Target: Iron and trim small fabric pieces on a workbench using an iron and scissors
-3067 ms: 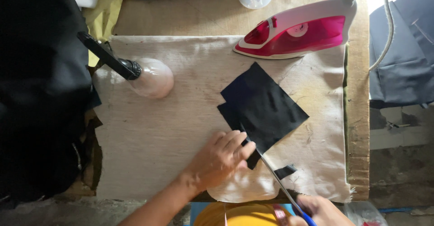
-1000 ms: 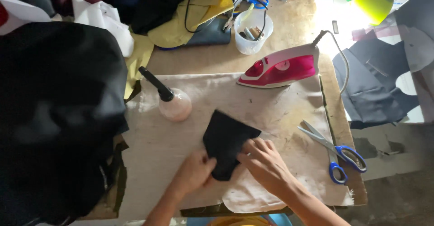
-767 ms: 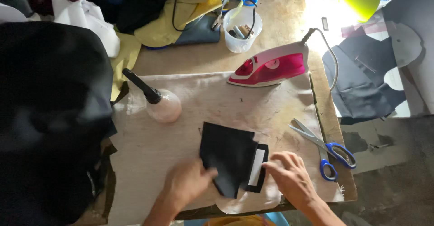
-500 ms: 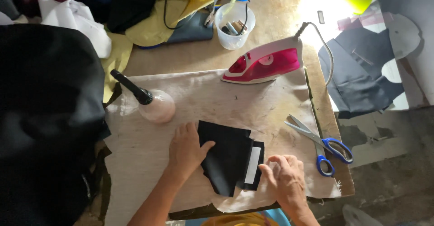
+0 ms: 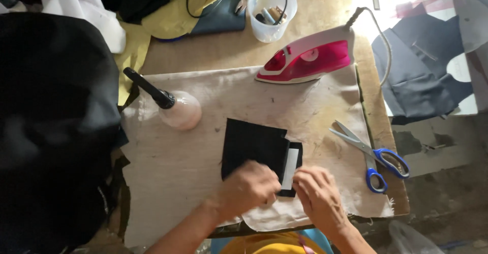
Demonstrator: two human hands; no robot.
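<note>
Both hands, left and right, press flat on black cloth; its white strip runs away from the person

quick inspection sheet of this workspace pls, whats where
surface: wooden table under a stained cloth pad
job's things: black fabric piece with a white strip at its right edge
clutter: pink iron, blue-handled scissors, spray bottle, plastic cup of tools, heaped cloth at left
grippers: left hand and right hand both press on the fabric's near edge
cables: iron cord runs off the right edge
surroundings: dark cut fabric lying at right
</note>
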